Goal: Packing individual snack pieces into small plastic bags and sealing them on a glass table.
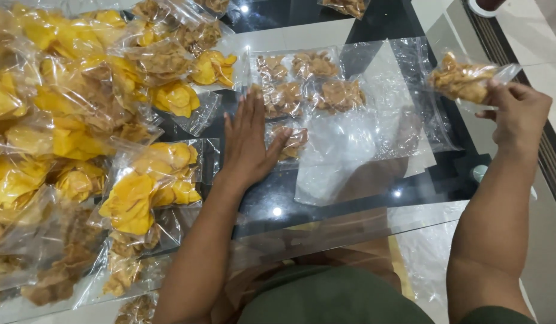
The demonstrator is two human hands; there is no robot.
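My right hand pinches a clear plastic bag of brown crisps at two o'clock, its long axis pointing toward nine o'clock. My left hand lies flat, fingers spread, on small clear crisp packets on the glass table.

Bags of yellow chips lie heaped on a glass table, just to the outer side of the fingers of the left hand. Empty clear plastic bags spread between those fingers and the fingers of the right hand. Another filled bag sits well beyond the fingertips.
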